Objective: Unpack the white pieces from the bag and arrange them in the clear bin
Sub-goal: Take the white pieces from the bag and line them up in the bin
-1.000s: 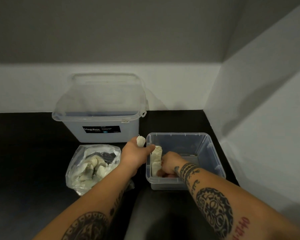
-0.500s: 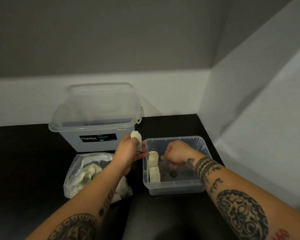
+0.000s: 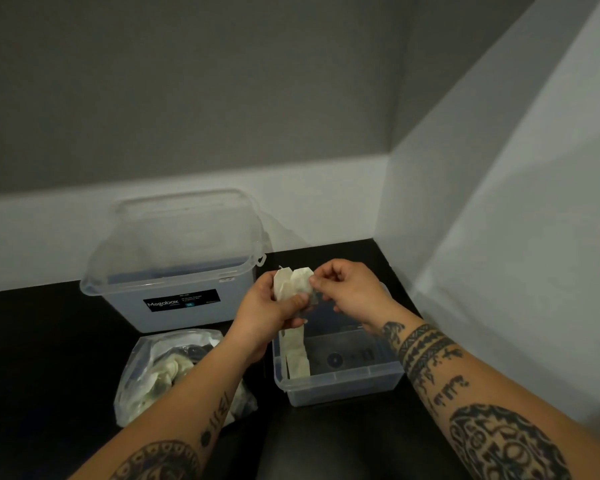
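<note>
Grey walls with a pale lower band meet in a corner behind a black tabletop (image 3: 32,341). Three containers stand on that surface. At the back left is a large lidded storage box (image 3: 174,271) with a dark label reading "Megabox" on its front; its frosted walls do not let me tell what it holds. In front of it, at the left, a clear plastic bag (image 3: 142,375) lies open and slumped, with a crumpled heap of white pieces (image 3: 174,370) inside, too tangled to count. To the right of the bag sits the clear bin (image 3: 340,379), open-topped, with a short row of white pieces (image 3: 297,358) standing upright against its left wall; at least two show, and the left hand hides the upper end of the row. The remaining floor of the bin is bare plastic with a moulded round mark.

Above the bin's far left corner both hands meet on two white pieces held side by side (image 3: 293,285). The left hand (image 3: 274,306) grips their lower half, fingers wrapped around them and thumb across the front. The right hand (image 3: 350,292) pinches the upper right edge of the pair between thumb and forefinger, its other fingers curled. Both forearms are tattooed.
</note>
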Demonstrator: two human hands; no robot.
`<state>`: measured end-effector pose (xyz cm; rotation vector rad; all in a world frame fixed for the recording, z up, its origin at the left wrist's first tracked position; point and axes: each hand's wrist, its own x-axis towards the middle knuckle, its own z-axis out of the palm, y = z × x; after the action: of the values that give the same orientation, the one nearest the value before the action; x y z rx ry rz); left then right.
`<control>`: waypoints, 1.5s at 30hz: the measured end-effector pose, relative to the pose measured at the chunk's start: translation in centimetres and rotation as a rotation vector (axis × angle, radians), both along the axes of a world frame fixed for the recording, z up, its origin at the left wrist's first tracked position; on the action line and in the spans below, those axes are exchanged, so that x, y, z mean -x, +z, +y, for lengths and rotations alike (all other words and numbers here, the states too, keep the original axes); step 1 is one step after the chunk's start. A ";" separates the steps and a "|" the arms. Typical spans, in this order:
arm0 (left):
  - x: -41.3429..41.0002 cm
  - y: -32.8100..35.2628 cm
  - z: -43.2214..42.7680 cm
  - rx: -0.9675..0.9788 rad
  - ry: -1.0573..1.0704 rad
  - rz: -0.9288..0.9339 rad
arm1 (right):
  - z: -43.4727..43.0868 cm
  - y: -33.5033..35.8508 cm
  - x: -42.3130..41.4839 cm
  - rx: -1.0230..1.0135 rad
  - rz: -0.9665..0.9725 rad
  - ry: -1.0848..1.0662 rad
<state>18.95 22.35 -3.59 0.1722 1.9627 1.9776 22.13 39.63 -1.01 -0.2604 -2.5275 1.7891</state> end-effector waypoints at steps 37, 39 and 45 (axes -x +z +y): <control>0.4 -4.1 -3.5 0.256 0.281 -0.087 | -4.0 -9.7 2.4 -0.624 -0.717 0.483; 0.3 -3.8 -3.4 0.215 0.264 -0.105 | -3.9 -9.4 2.3 -0.635 -0.704 0.482; 0.6 -2.2 -2.8 -0.016 0.213 -0.185 | -2.3 -6.9 2.0 -0.362 -0.693 0.327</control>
<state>18.38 19.59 -5.78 -0.2167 1.9132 2.0559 20.10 37.30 -7.92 -0.5588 -3.4954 1.4461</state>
